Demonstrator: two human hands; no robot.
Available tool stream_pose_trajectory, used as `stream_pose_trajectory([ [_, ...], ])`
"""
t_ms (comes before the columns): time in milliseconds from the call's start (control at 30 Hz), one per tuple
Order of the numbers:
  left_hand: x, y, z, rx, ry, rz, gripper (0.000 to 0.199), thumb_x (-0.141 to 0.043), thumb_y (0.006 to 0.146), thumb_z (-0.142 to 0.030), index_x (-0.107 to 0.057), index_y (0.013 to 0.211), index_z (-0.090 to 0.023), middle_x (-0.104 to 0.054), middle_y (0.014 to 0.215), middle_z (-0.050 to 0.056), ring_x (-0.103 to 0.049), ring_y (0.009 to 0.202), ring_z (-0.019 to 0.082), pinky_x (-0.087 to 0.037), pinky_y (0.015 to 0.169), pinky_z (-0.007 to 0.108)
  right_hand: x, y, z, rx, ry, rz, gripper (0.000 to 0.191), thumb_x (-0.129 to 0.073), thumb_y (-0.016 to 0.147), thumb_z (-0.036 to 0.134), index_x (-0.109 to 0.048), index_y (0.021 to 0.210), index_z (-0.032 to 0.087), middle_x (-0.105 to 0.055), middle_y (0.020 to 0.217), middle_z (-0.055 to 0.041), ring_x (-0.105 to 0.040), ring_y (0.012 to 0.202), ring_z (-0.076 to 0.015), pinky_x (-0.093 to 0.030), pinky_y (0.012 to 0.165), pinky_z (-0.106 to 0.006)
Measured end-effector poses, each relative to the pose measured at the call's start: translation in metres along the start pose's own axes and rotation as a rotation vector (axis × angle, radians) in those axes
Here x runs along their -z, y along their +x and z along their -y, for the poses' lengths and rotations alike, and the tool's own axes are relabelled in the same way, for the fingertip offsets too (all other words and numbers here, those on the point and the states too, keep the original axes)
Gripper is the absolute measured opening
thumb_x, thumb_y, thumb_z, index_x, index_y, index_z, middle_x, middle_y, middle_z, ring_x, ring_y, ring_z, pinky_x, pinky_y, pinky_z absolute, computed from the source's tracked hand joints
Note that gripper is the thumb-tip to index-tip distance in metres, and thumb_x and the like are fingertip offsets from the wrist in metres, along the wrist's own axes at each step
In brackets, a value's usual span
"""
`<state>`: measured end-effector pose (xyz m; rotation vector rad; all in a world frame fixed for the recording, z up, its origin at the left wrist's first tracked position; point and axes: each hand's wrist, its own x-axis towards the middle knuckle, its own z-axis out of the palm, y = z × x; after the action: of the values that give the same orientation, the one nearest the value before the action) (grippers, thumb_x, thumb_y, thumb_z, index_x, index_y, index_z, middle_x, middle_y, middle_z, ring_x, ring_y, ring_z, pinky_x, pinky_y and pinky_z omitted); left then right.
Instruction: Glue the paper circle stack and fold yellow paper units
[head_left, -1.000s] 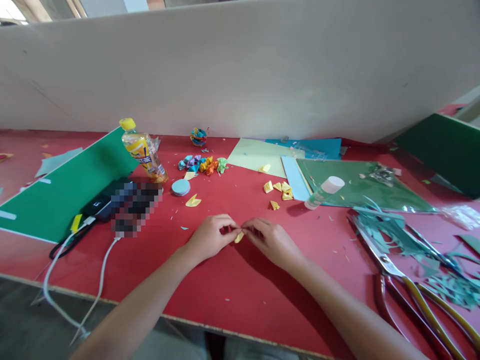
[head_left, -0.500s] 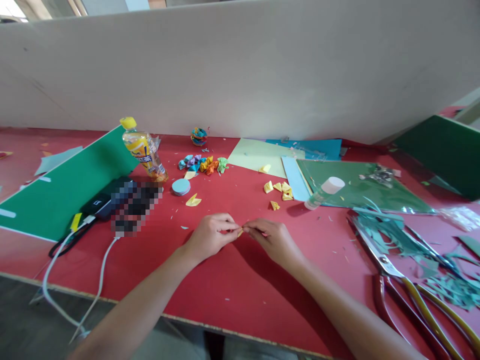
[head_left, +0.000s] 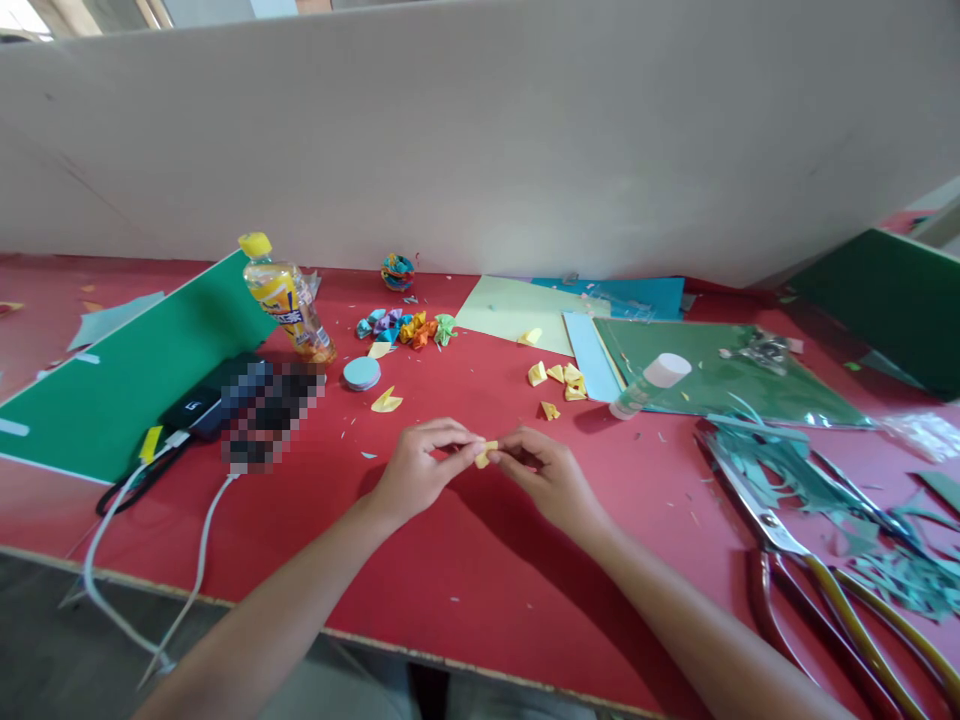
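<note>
Between my two hands, over the middle of the red table (head_left: 420,610), is a small yellow paper piece (head_left: 486,455). My left hand (head_left: 426,468) pinches its left side with thumb and fingers. On its right side, my right hand (head_left: 541,474) pinches it too. Several folded yellow pieces (head_left: 574,382) lie beyond my right hand, and another yellow piece (head_left: 387,401) lies beyond my left hand. Farther back is a row of colourful folded paper pieces (head_left: 417,330). The fingers partly cover the held piece.
A drink bottle (head_left: 289,305), a power bank (head_left: 199,405) with white cables and light blue discs (head_left: 362,374) are on the left. A glue stick (head_left: 649,386), large scissors (head_left: 772,530), green paper scraps (head_left: 900,580) and paper sheets (head_left: 517,308) occupy the right and back.
The yellow piece shows more between my fingertips now. Both hands have shifted slightly, with the fingertips a little farther apart and raised a bit.
</note>
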<state>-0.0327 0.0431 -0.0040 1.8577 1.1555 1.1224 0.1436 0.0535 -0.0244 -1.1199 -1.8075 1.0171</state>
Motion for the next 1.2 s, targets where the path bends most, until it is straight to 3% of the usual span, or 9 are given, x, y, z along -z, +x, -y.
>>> stream_pose_trajectory([
  [167, 0.0003, 0.0007, 0.0009, 0.042, 0.049, 0.068, 0.012, -0.058, 0.077, -0.024, -0.066, 0.076, -0.015, -0.066, 0.076, 0.005, -0.061, 0.073, 0.014, -0.049, 0.069, 0.024, 0.0034, 0.0009, 0.0000, 0.063, -0.056, -0.045, 0.018, -0.052, 0.083, 0.031, -0.062, 0.078, 0.018, -0.058, 0.071, -0.0030, -0.052, 0.063, -0.0129, -0.042, 0.058, -0.024],
  [367, -0.0005, -0.0003, 0.0049, -0.068, 0.095, 0.064, 0.014, -0.057, 0.079, -0.022, -0.068, 0.082, -0.015, -0.067, 0.079, 0.007, -0.062, 0.074, 0.014, -0.049, 0.070, 0.024, 0.0052, -0.0016, -0.0006, 0.239, -0.205, 0.021, 0.013, -0.050, 0.085, 0.023, -0.062, 0.083, 0.019, -0.057, 0.078, -0.0047, -0.053, 0.067, -0.0130, -0.042, 0.062, -0.024],
  [600, 0.0003, -0.0005, 0.0030, -0.099, 0.086, -0.003, 0.017, -0.055, 0.081, -0.024, -0.069, 0.082, -0.015, -0.068, 0.080, 0.007, -0.063, 0.075, 0.014, -0.050, 0.070, 0.024, 0.0055, -0.0018, 0.0029, 0.203, -0.189, 0.019, 0.013, -0.048, 0.085, 0.023, -0.059, 0.081, 0.018, -0.055, 0.077, -0.0037, -0.051, 0.065, -0.0126, -0.042, 0.062, -0.025],
  [933, 0.0035, 0.0012, -0.0011, 0.040, -0.018, 0.185, 0.019, -0.056, 0.080, -0.029, -0.069, 0.089, -0.019, -0.065, 0.084, 0.005, -0.061, 0.076, 0.014, -0.048, 0.068, 0.024, 0.0097, -0.0006, -0.0021, 0.261, -0.199, 0.008, 0.018, -0.045, 0.087, 0.026, -0.062, 0.086, 0.020, -0.056, 0.082, -0.0062, -0.054, 0.068, -0.0143, -0.044, 0.064, -0.027],
  [1200, 0.0004, 0.0002, 0.0023, -0.013, 0.051, 0.070, 0.014, -0.058, 0.079, -0.024, -0.068, 0.079, -0.014, -0.067, 0.079, 0.007, -0.062, 0.073, 0.014, -0.049, 0.069, 0.024, 0.0080, -0.0027, -0.0032, 0.298, -0.251, 0.012, 0.016, -0.048, 0.085, 0.022, -0.063, 0.088, 0.020, -0.057, 0.082, -0.0055, -0.055, 0.070, -0.0138, -0.044, 0.064, -0.025],
])
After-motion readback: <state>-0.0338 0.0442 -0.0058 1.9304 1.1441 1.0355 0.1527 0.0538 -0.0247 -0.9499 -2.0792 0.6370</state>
